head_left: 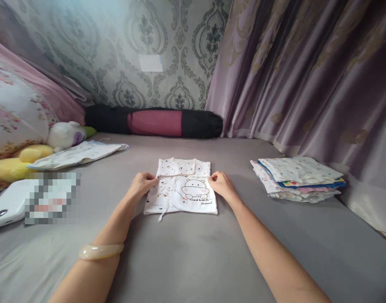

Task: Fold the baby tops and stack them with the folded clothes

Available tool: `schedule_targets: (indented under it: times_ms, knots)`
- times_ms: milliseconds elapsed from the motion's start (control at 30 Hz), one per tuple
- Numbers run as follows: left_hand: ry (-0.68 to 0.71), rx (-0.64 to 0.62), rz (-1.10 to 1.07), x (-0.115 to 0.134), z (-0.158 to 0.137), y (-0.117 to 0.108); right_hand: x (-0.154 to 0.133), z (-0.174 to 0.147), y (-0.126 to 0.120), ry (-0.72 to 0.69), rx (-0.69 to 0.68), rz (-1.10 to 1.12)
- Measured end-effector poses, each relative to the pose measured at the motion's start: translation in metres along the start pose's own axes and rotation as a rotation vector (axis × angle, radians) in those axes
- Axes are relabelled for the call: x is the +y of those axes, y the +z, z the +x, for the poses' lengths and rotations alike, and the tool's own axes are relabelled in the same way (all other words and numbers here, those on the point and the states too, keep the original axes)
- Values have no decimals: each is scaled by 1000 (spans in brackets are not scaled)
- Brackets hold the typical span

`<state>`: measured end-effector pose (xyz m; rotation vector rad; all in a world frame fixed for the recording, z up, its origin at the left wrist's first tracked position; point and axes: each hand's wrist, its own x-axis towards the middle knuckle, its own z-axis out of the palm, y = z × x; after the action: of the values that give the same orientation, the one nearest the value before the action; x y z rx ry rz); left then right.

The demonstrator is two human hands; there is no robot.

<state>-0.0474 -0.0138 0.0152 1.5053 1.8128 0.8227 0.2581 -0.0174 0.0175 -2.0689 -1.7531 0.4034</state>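
A white baby top [167, 191] with small dark prints, a hippo drawing and lettering lies folded on the grey bed sheet [193, 256]. Its upper part is turned down in a band across the top, and a tie string trails from the lower edge. My left hand [144, 184] pinches the top's left edge near the fold. On the opposite side, my right hand [220, 184] grips the right edge at about the same height. Both hands rest close to the sheet, fingers closed on the cloth. A pale bangle [101, 251] circles my left forearm.
On the right sits a stack of folded baby clothes [303, 179]. To the left lie another white cloth [82, 153], a yellow plush [12, 164], a white plush [65, 135] and a white device [11, 204]. A black and maroon bolster [155, 123] lies along the wall.
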Motion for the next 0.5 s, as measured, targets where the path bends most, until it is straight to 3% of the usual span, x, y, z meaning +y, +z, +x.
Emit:
schedule_targets:
  times_ms: [300,500]
  knots:
    - [31,103,-15,0,1,6,-12,-5,3,45,0,-27]
    - [34,99,149,0,6,8,-14,-7,4,36,-8,-61]
